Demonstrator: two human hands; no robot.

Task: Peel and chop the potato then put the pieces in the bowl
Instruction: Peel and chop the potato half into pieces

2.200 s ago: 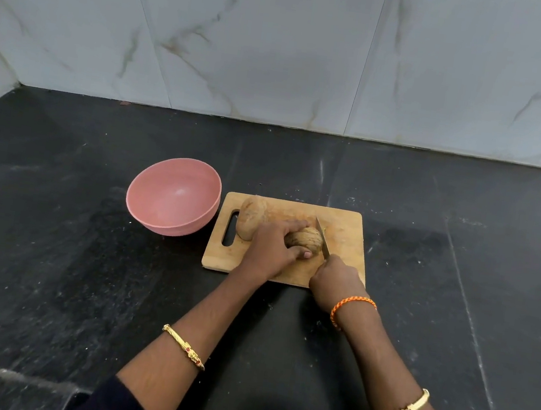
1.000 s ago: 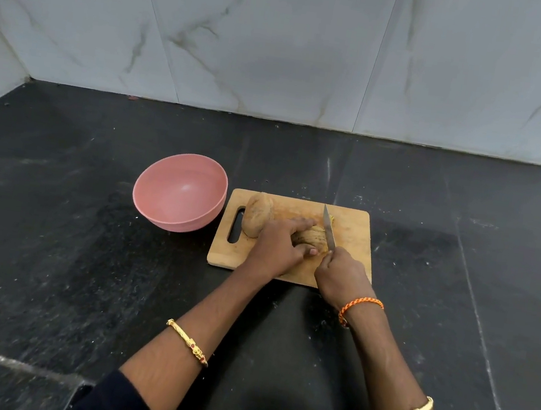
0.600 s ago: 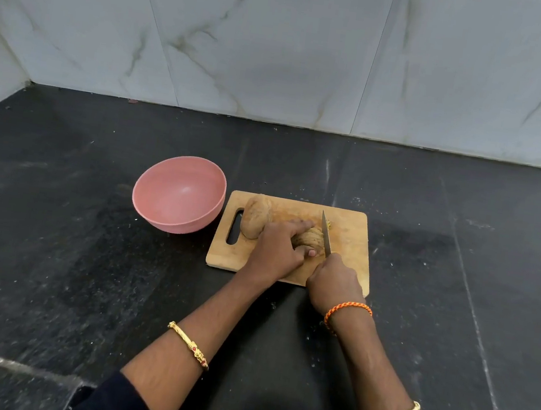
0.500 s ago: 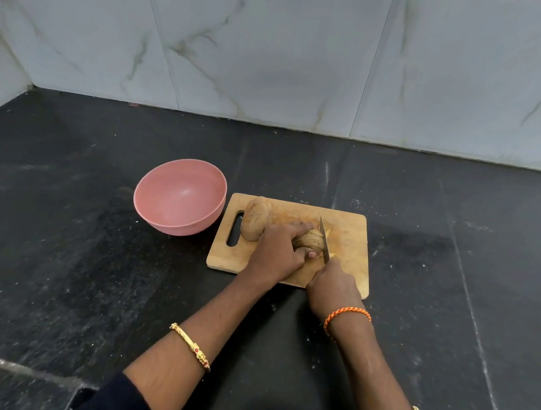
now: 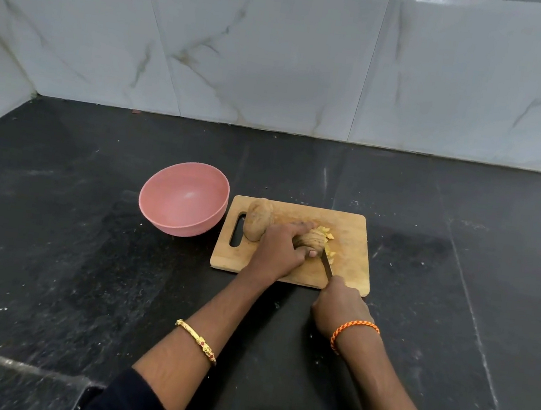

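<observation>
A wooden cutting board [image 5: 353,233] lies on the black counter. My left hand [image 5: 279,247] grips a brown unpeeled potato [image 5: 312,239] in the board's middle. Yellow cut pieces [image 5: 327,236] lie at the potato's right end. My right hand [image 5: 338,305] grips the handle of a knife [image 5: 326,264] at the board's near edge; its blade points up to the potato's cut end. A second whole potato [image 5: 258,218] sits by the board's handle slot. The pink bowl [image 5: 184,197] stands empty just left of the board.
The black stone counter [image 5: 50,244] spreads wide on both sides. A white marble-tiled wall [image 5: 282,51] closes the back and the left corner. A dark mat or cloth [image 5: 276,360] lies between my forearms at the near edge.
The knife has drawn back toward me, so less blade lies over the board. Yellow cut pieces now show at the potato's right end. My left hand keeps its hold.
</observation>
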